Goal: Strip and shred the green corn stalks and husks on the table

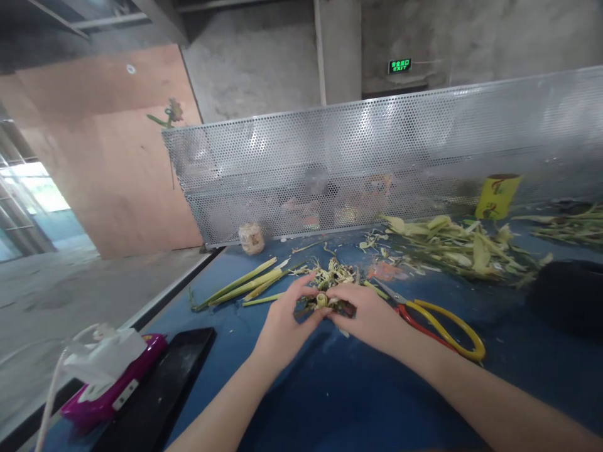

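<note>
My left hand (295,307) and my right hand (358,307) meet at the middle of the blue table. Between their fingertips they pinch a small, pale green, rolled piece of plant (322,300), round with a coiled look. Just behind it lies a heap of plant scraps (335,274), partly hidden by my fingers. Scissors (443,320) with yellow and red handles rest beside my right wrist, blades pointing toward the heap. Several green stalks (249,284) lie to the left of my left hand.
A purple power strip (117,383) and a black phone-like slab (174,370) sit at front left. Peeled leaves (461,245) are piled at back right, near a yellow roll (498,196). A whitish jar-like object (251,238) stands before the perforated metal screen (282,157). Something black (565,295) lies far right.
</note>
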Demonstrator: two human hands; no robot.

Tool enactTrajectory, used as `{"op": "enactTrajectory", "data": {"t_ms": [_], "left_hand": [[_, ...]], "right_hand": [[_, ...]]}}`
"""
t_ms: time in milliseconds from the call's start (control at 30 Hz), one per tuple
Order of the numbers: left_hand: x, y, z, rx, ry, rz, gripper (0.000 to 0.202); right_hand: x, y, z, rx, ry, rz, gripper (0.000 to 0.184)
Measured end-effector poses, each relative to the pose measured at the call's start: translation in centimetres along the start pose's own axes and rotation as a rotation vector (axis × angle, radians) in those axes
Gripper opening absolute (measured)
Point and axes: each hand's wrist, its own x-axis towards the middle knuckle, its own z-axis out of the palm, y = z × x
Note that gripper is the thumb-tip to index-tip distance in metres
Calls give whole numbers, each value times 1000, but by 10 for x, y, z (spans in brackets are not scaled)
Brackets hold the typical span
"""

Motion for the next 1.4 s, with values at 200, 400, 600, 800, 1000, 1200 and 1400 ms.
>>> {"op": "enactTrajectory", "data": {"t_ms": [200,400,600,800,1000,1200,1400], "left_hand": [[4,-7,-1,116,-44,-64,19],[7,-10,-3,-39,-90,-212,15],[10,-10,-6,-118,30,-219,12],[8,-5,-8,-227,103,-225,30],[9,-10,-7,-366,63,-231,61],[9,-12,-8,-595,99,-322,61],[10,-10,-10,-806,160,-369,47]], "right_hand": [[0,1,-3,1,7,6,11],[0,5,-2,9,2,32,11],[5,6,-9,31,-35,123,32],[-23,13,-36,-665,-65,430,30],[-62,21,-45,-866,-222,772,22],[-39,20,-64,-714,-406,871,20],[-36,23,-93,-600,-268,866,17]]}}
